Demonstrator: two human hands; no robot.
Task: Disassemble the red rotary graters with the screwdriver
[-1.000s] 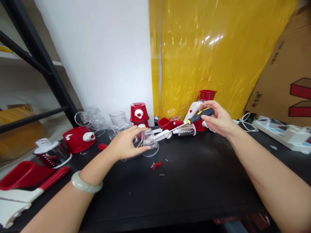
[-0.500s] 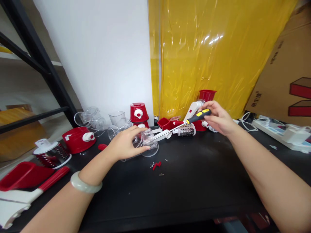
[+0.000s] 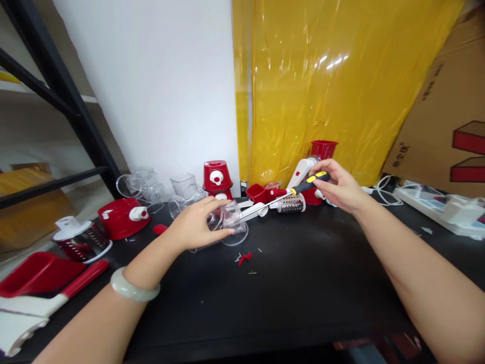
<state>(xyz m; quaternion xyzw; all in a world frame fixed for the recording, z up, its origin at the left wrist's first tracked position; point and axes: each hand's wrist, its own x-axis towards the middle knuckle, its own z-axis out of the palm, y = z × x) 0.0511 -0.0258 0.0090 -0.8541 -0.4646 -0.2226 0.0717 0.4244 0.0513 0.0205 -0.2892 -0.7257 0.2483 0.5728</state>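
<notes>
My left hand (image 3: 199,225) is closed around a clear plastic housing (image 3: 235,222) lying on the black table. In my right hand (image 3: 339,187) is a screwdriver (image 3: 308,183) with a black and yellow handle, held between thumb and fingers. Its long shaft slants down to the left, and the tip reaches into the clear housing; what it touches there I cannot make out. Just in front of the housing lie a small red plastic piece (image 3: 245,258) and several tiny screws (image 3: 238,257). A metal grater drum (image 3: 291,203) rests behind the screwdriver shaft.
Red bases (image 3: 123,218) and clear plastic parts (image 3: 140,184) stand along the back left. Nearer on the left are another grater drum (image 3: 81,240) and a red hopper (image 3: 41,273). A power strip (image 3: 435,210) lies at the right, before a cardboard box (image 3: 439,116).
Almost nothing differs. My right hand's fingers have shifted slightly on the screwdriver handle, while my left hand and the clear housing stay in place.
</notes>
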